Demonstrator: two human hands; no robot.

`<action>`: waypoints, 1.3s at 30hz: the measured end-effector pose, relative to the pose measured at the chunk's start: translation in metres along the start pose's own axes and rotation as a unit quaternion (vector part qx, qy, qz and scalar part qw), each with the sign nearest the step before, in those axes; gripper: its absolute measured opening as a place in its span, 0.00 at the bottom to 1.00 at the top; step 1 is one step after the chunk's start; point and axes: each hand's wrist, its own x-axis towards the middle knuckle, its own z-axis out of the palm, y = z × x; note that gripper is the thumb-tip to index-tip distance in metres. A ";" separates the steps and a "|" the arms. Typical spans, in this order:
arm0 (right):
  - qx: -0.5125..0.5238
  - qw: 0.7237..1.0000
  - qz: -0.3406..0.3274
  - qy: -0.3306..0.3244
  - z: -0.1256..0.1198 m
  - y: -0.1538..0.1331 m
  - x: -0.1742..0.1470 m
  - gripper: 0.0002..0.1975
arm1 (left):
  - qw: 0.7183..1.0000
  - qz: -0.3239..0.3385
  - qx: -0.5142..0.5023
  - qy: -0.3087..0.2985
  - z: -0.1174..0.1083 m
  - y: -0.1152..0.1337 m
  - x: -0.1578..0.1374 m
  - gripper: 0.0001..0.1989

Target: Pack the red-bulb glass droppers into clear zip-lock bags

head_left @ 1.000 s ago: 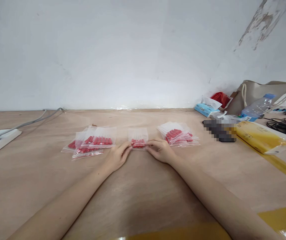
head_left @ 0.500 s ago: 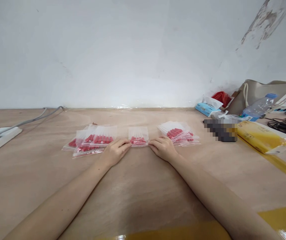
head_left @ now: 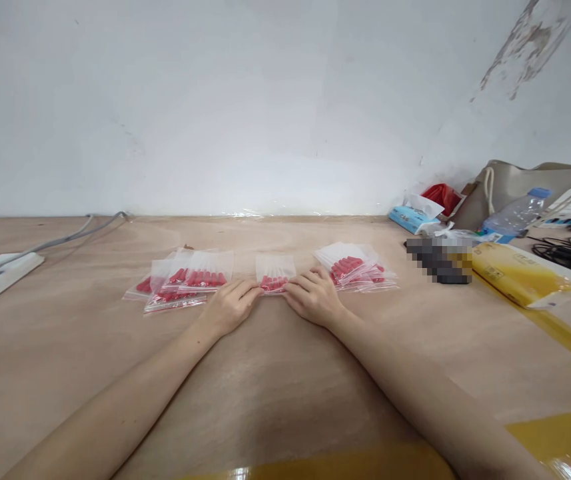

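A small clear zip bag (head_left: 275, 265) with several red pieces in it lies flat on the wooden table, its zip edge toward me. At that edge's left end my left hand (head_left: 232, 303) pinches the corner, fingers closed. My right hand (head_left: 314, 297) has its fingertips closed on the same edge, over the right part of the bag. Left of my left hand lies a spread of similar filled bags (head_left: 205, 261). Another overlapping pile of filled bags (head_left: 355, 263) is just beyond and right of my right hand.
On the right are a yellow packet (head_left: 525, 270), a blue tissue pack (head_left: 412, 217), a plastic bottle (head_left: 522, 213), a grey-beige bag (head_left: 520, 183) and black cables (head_left: 570, 250). A power strip (head_left: 5, 280) sits at the left edge. A wall (head_left: 265, 107) closes off the back.
My right hand has slid left along the bag's zip edge, from its right corner toward my left hand. My left hand stays at the left corner.
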 end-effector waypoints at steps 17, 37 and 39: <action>-0.092 0.995 -0.048 -0.002 0.008 -0.021 0.015 0.13 | 1.000 0.007 -0.005 0.007 -0.002 0.006 0.003 0.09; -0.164 0.986 0.001 -0.041 -0.005 0.012 -0.005 0.14 | 0.995 -0.057 -0.077 0.021 0.003 -0.006 -0.013 0.07; -0.164 0.985 0.008 -0.044 -0.006 0.016 -0.008 0.15 | 0.993 -0.074 -0.094 0.018 -0.001 -0.007 -0.013 0.07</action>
